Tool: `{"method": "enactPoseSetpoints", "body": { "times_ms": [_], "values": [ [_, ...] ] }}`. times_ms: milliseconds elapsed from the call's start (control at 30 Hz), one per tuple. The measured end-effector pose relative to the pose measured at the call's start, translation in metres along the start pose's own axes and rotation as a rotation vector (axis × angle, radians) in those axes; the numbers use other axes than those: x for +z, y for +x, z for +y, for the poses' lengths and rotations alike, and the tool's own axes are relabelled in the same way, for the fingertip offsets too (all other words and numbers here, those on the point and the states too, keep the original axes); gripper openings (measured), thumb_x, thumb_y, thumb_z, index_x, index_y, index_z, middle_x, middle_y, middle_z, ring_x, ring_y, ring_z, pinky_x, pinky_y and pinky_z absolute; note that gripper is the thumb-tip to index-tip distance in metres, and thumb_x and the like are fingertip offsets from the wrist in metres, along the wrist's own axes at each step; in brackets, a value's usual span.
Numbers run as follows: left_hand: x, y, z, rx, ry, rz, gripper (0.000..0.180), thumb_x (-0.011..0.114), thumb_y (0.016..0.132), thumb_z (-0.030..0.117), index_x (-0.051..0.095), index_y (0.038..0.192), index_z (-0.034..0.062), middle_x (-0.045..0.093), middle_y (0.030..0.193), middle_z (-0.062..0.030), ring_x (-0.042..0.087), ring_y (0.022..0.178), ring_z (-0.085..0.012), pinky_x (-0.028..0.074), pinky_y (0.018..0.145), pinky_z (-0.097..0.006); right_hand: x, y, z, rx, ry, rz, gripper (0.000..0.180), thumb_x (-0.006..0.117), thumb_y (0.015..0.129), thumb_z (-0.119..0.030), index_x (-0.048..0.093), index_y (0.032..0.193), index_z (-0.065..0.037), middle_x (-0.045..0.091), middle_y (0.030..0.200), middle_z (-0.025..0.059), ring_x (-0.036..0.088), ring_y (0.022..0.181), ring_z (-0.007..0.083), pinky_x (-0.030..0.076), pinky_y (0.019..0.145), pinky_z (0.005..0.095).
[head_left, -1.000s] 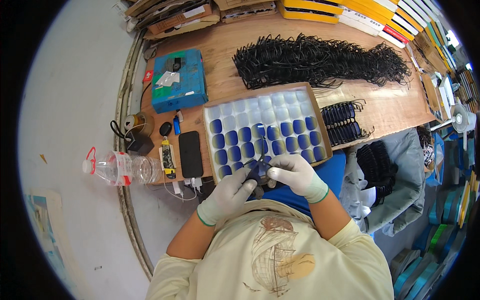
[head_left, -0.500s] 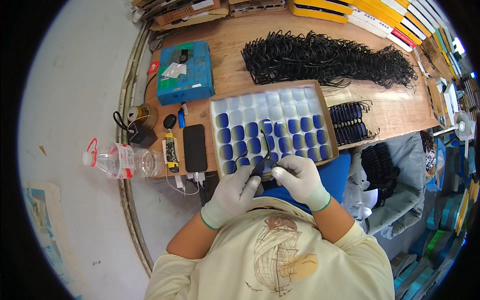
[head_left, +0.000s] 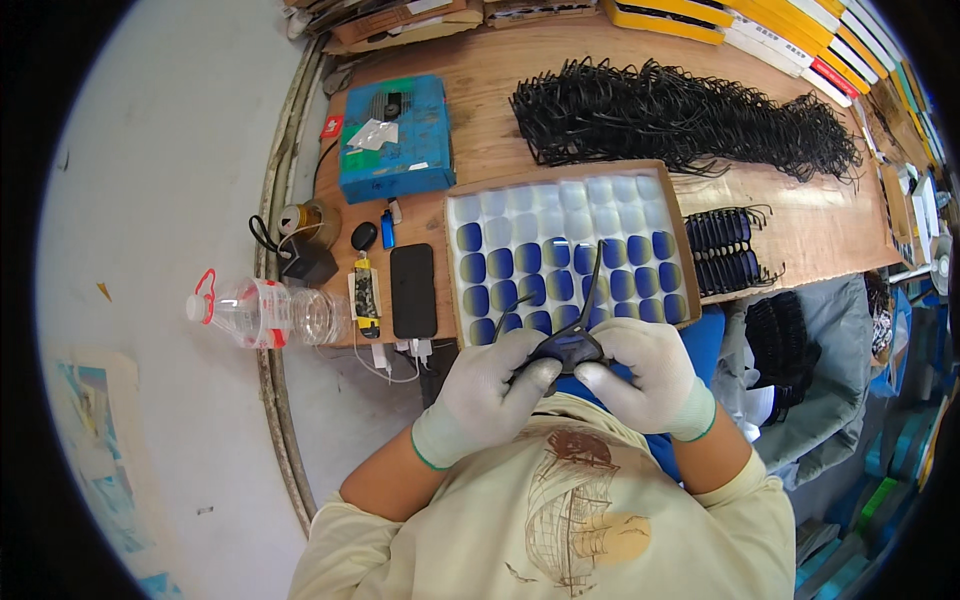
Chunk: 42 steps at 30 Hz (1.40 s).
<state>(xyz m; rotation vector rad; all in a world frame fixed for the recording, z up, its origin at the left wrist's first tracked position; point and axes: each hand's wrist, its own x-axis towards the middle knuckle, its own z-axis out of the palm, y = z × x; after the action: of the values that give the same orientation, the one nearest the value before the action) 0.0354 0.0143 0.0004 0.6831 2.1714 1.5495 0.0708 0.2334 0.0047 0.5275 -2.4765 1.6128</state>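
A pair of black sunglasses (head_left: pixel 568 347) is between my two white-gloved hands, close to my body, its thin arms pointing up and away over the lens tray. My left hand (head_left: pixel 487 392) is closed on one side of the front, thumb on the near edge. At the other side my right hand (head_left: pixel 650 372) grips it between bent fingers and thumb. A dark lens area shows in the front; part of it is covered by my fingers. Just beyond lies a shallow cardboard tray (head_left: pixel 686 258) with rows of blue-tinted lenses (head_left: pixel 532 291), and pale empty-looking pockets at its far side.
A long heap of black glasses frames (head_left: pixel 680 115) lies at the back. Several folded sunglasses (head_left: pixel 728 250) sit right of the tray. Leftward are a phone (head_left: pixel 413 292), a yellow cutter (head_left: pixel 366 298), a blue box (head_left: pixel 397 140) and a plastic bottle (head_left: pixel 265 312).
My right hand has gone from pinching near the edge of the sunglasses to gripping their right side. The sunglasses have turned, their front facing up more. The whole view has shifted slightly.
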Motion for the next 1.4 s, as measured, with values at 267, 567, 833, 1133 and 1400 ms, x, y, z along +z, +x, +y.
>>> {"method": "enactPoseSetpoints", "body": {
  "times_ms": [267, 567, 833, 1133, 1400],
  "values": [
    [0.008, 0.007, 0.006, -0.039, -0.014, -0.015, 0.033, 0.058, 0.099, 0.011, 0.052, 0.126, -0.0069, 0.07, 0.085, -0.0173, 0.072, 0.07, -0.0257, 0.056, 0.065, -0.035, -0.008, 0.0, 0.002, 0.402, 0.262, -0.113, 0.023, 0.068, 0.093, -0.019, 0.063, 0.082, 0.001, 0.057, 0.069, 0.0117, 0.053, 0.06, 0.0191, 0.043, 0.056, 0.0355],
    [0.032, 0.0, -0.01, 0.0, 0.22, 0.143, 0.033, 0.059, 0.095, 0.007, 0.053, 0.125, -0.0076, 0.067, 0.072, -0.0202, 0.07, 0.06, -0.0337, 0.054, 0.055, -0.041, 0.032, -0.023, 0.042, 0.615, 0.617, -0.068, 0.035, 0.061, 0.1, -0.026, 0.066, 0.08, 0.002, 0.062, 0.069, 0.0041, 0.055, 0.065, 0.009, 0.047, 0.062, 0.0289],
    [0.011, -0.004, -0.015, -0.199, 0.038, 0.029, 0.031, 0.058, 0.098, 0.015, 0.055, 0.121, -0.006, 0.07, 0.081, -0.0191, 0.072, 0.067, -0.03, 0.056, 0.062, -0.038, 0.039, -0.019, 0.026, 0.576, 0.517, -0.029, 0.029, 0.062, 0.099, -0.021, 0.065, 0.084, 0.003, 0.058, 0.07, 0.0026, 0.05, 0.068, 0.0084, 0.046, 0.063, 0.0301],
    [-0.017, 0.004, -0.03, -0.009, 0.047, 0.083, 0.024, 0.067, 0.093, 0.018, 0.074, 0.101, -0.0041, 0.068, 0.102, -0.0174, 0.066, 0.092, -0.025, 0.052, 0.08, -0.035, 0.06, -0.011, 0.036, 0.51, 0.532, -0.134, 0.023, 0.064, 0.098, -0.021, 0.065, 0.094, 0.002, 0.06, 0.074, 0.0049, 0.054, 0.07, 0.0117, 0.047, 0.066, 0.0318],
    [0.003, 0.003, -0.053, -0.167, -0.288, 0.343, 0.025, 0.071, 0.095, 0.019, 0.074, 0.097, -0.0059, 0.069, 0.099, -0.0124, 0.063, 0.084, -0.0161, 0.05, 0.075, -0.028, 0.05, 0.005, 0.04, 0.32, 0.206, -0.139, 0.02, 0.066, 0.096, -0.018, 0.065, 0.094, 0.002, 0.062, 0.077, 0.0147, 0.058, 0.071, 0.0237, 0.048, 0.069, 0.0365]
  ]
}}
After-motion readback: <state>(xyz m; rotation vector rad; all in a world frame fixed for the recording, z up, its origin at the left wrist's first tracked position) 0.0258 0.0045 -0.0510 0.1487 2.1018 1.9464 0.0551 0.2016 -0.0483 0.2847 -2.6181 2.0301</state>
